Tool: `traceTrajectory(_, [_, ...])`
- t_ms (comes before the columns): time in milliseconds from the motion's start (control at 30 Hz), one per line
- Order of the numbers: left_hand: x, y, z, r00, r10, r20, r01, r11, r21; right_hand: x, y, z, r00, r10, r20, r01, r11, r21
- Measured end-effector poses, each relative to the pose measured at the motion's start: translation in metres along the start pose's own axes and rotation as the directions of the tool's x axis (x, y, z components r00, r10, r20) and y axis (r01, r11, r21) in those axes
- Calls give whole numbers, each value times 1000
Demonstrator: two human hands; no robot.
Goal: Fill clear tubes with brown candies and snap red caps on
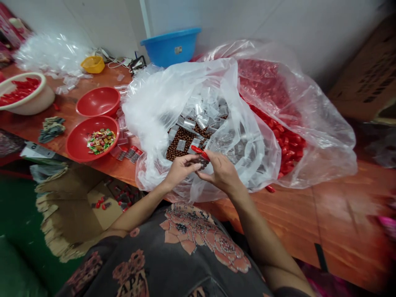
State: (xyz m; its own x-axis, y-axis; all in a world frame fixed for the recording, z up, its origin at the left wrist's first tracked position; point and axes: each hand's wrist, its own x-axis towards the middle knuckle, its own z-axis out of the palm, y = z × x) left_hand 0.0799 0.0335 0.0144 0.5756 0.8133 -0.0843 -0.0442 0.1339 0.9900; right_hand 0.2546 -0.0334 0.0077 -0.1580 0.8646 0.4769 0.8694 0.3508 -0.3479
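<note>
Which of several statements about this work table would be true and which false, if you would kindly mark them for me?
1. The right hand holds a red plastic piece. True.
2. The two hands are far apart. False: the left hand is close beside the right.
3. Brown balls lie among clear containers in the plastic bag. True.
4. The yellow bowl holds colourful pieces. False: the colourful pieces lie in a red bowl.
5. The blue basin stands behind the bag. True.
</note>
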Motion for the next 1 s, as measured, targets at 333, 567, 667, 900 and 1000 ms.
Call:
traceTrajectory(333, [-3, 1, 9, 995, -102, -17, 91, 945, -315, 0, -4, -1, 999, -10, -50, 9, 1000, -24])
traceTrajectory(567, [6, 9, 11, 925, -293, 243, 377, 792, -480, 5, -14, -2, 998, -50, 34, 53, 995, -83])
traceTrajectory(667, [6, 13, 17, 936, -302, 178, 351, 809, -471, 10, -20, -5, 997, -73, 27, 74, 997, -32])
traceTrajectory(900, [5, 37, 27, 969, -237, 64, 237, 836, -494, 27, -31, -22, 998, -18, -64, 28, 987, 156])
traceTrajectory(1000, [12, 43, 19, 978, -206, 20, 185, 828, -529, 36, -14, -14, 1000, -16, -23, 23, 944, 331])
